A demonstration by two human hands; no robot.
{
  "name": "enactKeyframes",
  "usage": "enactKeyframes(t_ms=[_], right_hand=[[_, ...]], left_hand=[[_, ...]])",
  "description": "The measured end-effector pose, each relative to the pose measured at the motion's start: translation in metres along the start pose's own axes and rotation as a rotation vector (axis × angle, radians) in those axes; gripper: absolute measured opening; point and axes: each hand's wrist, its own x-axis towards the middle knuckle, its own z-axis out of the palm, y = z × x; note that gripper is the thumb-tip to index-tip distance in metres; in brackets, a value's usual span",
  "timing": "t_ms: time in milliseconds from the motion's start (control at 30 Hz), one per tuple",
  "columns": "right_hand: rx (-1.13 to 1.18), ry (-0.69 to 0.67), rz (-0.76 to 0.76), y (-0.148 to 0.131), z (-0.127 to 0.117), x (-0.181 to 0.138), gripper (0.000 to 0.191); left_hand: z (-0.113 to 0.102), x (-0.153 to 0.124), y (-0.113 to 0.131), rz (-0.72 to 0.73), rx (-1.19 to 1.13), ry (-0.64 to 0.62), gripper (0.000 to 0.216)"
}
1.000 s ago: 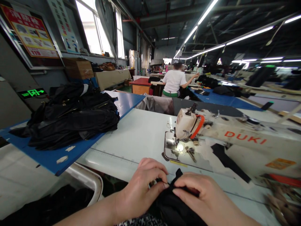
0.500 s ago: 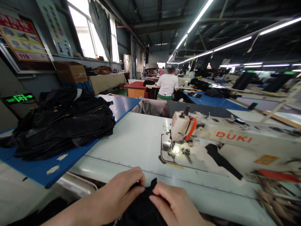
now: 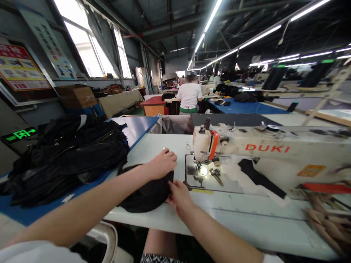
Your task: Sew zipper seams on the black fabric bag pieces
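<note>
A black fabric piece (image 3: 144, 195) with a rounded outline lies on the pale table, left of the sewing machine's needle plate. My left hand (image 3: 163, 164) reaches across its top, with the fingers bent and closed on the far right edge. At the near right edge my right hand (image 3: 181, 199) pinches the cloth between thumb and fingers. Part of the fabric is hidden beneath my left forearm. The sewing machine (image 3: 265, 148) stands to the right, its lamp lighting the needle plate (image 3: 192, 179); neither hand touches it.
A heap of black garment pieces (image 3: 68, 153) with zips lies on the blue table at left. Beside the needle plate rest a black cut strip (image 3: 260, 179) and white paper. A white bin (image 3: 111, 237) stands below the table edge. One person (image 3: 189, 95) sits ahead.
Both hands have moved forward and up from the table's front edge, bringing the black fabric onto the tabletop. The cloth now lies spread out, and the view has shifted slightly.
</note>
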Motion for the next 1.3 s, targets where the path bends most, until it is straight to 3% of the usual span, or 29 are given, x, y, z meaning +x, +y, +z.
enactKeyframes(t_ms=[67, 133, 267, 333, 400, 533, 600, 667, 833, 933, 1033, 1300], right_hand=[[-0.011, 0.016, 0.056, -0.005, -0.032, 0.000, 0.021], [-0.025, 0.014, 0.100, -0.012, -0.059, -0.006, 0.017], [-0.225, -0.153, 0.162, -0.026, -0.093, -0.018, 0.010], [-0.460, -0.232, 0.082, -0.031, -0.107, -0.019, 0.011], [-0.759, -0.216, -0.181, -0.035, -0.119, -0.016, 0.010], [-1.322, -0.133, -0.920, -0.041, -0.134, -0.006, 0.020], [-1.491, -0.185, -1.150, -0.042, -0.136, 0.001, 0.019], [-1.586, -0.241, -1.269, -0.041, -0.137, 0.007, 0.016], [-1.688, -0.285, -1.268, -0.043, -0.140, 0.015, 0.013], [-1.707, -0.297, -1.240, -0.046, -0.142, 0.014, 0.015], [-1.690, -0.304, -1.232, -0.047, -0.144, 0.014, 0.017], [-1.685, -0.286, -1.182, -0.053, -0.151, 0.019, 0.019]], left_hand=[[0.038, 0.019, 0.018, -0.023, -0.123, 0.052, 0.007], [0.062, 0.032, 0.034, -0.038, -0.222, 0.103, 0.008], [0.074, 0.044, 0.048, -0.055, -0.321, 0.143, 0.009], [0.074, 0.046, 0.048, -0.053, -0.352, 0.139, 0.009], [0.074, 0.046, 0.047, -0.048, -0.378, 0.135, 0.008], [0.076, 0.047, 0.045, -0.049, -0.424, 0.126, 0.010], [0.076, 0.049, 0.045, -0.053, -0.449, 0.124, 0.009], [0.076, 0.050, 0.044, -0.056, -0.480, 0.121, 0.009], [0.074, 0.054, 0.041, -0.127, -0.551, 0.152, 0.008], [0.074, 0.054, 0.043, -0.314, -0.516, 0.210, 0.029], [0.078, 0.053, 0.046, -0.475, -0.485, 0.189, 0.025], [0.090, 0.067, 0.046, -0.499, -0.591, 0.174, 0.014]])
